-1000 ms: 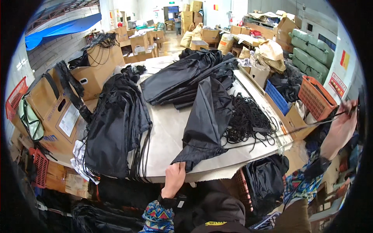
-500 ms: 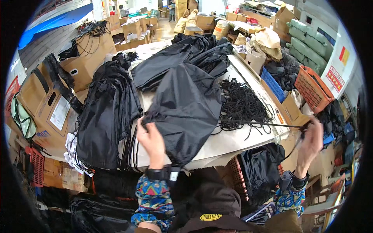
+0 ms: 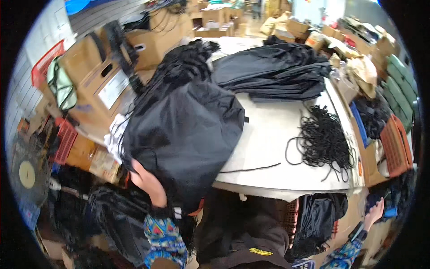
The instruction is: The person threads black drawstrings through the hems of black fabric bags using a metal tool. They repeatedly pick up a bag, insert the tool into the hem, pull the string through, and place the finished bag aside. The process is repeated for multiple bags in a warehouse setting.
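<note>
the left hand grips a black bag, fingers hidden under its cloth. the right hand, small at the rim, grip unclear; a cord heap lies above it.

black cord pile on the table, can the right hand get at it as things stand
Probably yes: the right hand hangs low beyond the table's right corner, holding nothing visible, and the cord pile lies uncovered near that edge, though the hand must first lift.

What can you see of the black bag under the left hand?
The black bag is a thin, slightly shiny fabric sack, wrinkled and limp, spread flat. It lies on a heap of similar bags at the left edge of the white table, its lower part hanging over the edge. The left hand grips its lower left side. A black cord trails from it onto the table.
</note>
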The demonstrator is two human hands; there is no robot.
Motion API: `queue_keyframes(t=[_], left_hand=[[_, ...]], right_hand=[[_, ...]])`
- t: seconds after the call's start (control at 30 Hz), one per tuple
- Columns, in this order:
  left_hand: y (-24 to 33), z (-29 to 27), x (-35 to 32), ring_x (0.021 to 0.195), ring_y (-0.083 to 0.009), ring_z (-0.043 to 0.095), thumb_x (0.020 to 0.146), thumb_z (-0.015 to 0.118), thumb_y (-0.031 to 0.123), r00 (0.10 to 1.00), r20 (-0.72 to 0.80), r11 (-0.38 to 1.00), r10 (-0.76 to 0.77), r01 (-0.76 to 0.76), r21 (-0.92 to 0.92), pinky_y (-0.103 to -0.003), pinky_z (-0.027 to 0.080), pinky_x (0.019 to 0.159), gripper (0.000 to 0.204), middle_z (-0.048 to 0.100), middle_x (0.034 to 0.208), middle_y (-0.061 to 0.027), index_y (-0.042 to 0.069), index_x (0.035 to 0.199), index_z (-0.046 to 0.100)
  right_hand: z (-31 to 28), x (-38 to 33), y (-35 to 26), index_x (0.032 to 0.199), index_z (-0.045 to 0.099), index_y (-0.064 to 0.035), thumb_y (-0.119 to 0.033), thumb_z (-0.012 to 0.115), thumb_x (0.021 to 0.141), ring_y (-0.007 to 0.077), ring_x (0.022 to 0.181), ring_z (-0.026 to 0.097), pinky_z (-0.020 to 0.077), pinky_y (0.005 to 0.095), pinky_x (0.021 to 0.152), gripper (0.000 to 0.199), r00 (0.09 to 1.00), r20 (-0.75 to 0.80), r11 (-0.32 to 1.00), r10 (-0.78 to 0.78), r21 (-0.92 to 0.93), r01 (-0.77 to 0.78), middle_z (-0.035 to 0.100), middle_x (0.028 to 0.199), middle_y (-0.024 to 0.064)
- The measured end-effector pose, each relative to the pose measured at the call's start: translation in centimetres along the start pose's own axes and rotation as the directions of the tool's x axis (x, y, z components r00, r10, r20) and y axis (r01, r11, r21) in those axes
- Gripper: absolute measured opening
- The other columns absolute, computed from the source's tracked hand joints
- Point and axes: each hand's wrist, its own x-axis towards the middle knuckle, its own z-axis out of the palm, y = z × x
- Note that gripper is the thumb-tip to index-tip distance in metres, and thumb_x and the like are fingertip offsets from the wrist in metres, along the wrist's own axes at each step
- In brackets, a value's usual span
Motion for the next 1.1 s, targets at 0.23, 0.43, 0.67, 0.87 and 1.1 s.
queue_keyframes(t=[0.23, 0.43, 0.67, 0.87, 1.1], left_hand=[[-9.6, -3.6, 15.4, 0.105, -0.0386, 0.056, 0.092, 0.054, 0.037, 0.961, -0.243, 0.934, -0.131, 0.201, 0.294, -0.040, 0.040, 0.093, 0.053, 0.058, 0.113, -0.0278, -0.013, 0.108, 0.056], [-4.9, -1.3, 12.9, 0.099, -0.0367, 0.055, 0.083, 0.060, 0.022, 0.840, 0.489, 0.326, 0.234, -0.542, 0.775, -0.043, 0.043, 0.088, 0.032, 0.060, 0.105, -0.0201, -0.004, 0.102, 0.061], [-8.8, 14.9, 15.8, 0.113, -0.0314, 0.052, 0.086, 0.059, 0.027, 0.512, 0.799, 0.417, 0.316, -0.831, 0.367, -0.043, 0.040, 0.096, 0.040, 0.057, 0.121, -0.0133, 0.007, 0.121, 0.055], [-19.3, 27.8, 15.7, 0.133, -0.0551, 0.016, 0.084, 0.055, 0.051, 0.240, 0.932, 0.663, -0.273, -0.655, 0.363, -0.072, 0.018, 0.101, 0.071, 0.020, 0.153, -0.0045, 0.038, 0.144, 0.022], [-22.4, 43.0, 13.0, 0.131, -0.0346, 0.036, 0.085, 0.057, 0.052, 0.141, 0.990, 0.780, -0.021, -0.617, 0.104, -0.038, 0.031, 0.107, 0.074, 0.039, 0.140, -0.0224, 0.005, 0.139, 0.038]], right_hand=[[12.8, -10.2, -4.4, 0.116, 0.062, -0.0073, -0.020, 0.055, 0.095, -0.0011, 0.052, 0.031, 0.0221, 0.0174, 0.042, 0.026, 0.958, 0.279, 0.963, 0.064, -0.269, 0.014, 0.048, 0.075, -0.0092], [17.1, -13.0, -6.6, 0.115, 0.062, -0.0007, -0.016, 0.052, 0.096, 0.0022, 0.066, 0.041, 0.0326, 0.0169, 0.055, 0.026, 0.892, 0.447, 0.898, -0.069, -0.363, 0.251, 0.056, 0.081, -0.0044], [24.5, -19.8, -8.2, 0.107, 0.063, 0.0021, -0.014, 0.052, 0.095, 0.0039, 0.068, 0.045, 0.0342, 0.0187, 0.058, 0.023, 0.765, 0.640, 0.863, -0.076, -0.342, 0.372, 0.054, 0.078, -0.0019], [23.2, -20.6, -6.7, 0.104, 0.062, 0.0040, -0.012, 0.051, 0.095, 0.0041, 0.062, 0.043, 0.0336, 0.0197, 0.054, 0.022, 0.793, 0.608, 0.781, 0.049, -0.518, 0.349, 0.052, 0.071, -0.0019], [21.2, -20.3, -4.2, 0.106, 0.060, -0.0002, -0.015, 0.050, 0.096, -0.0015, 0.044, 0.032, 0.0217, 0.0166, 0.038, 0.020, 0.933, 0.246, 0.827, 0.262, -0.556, -0.086, 0.042, 0.061, -0.0065]])
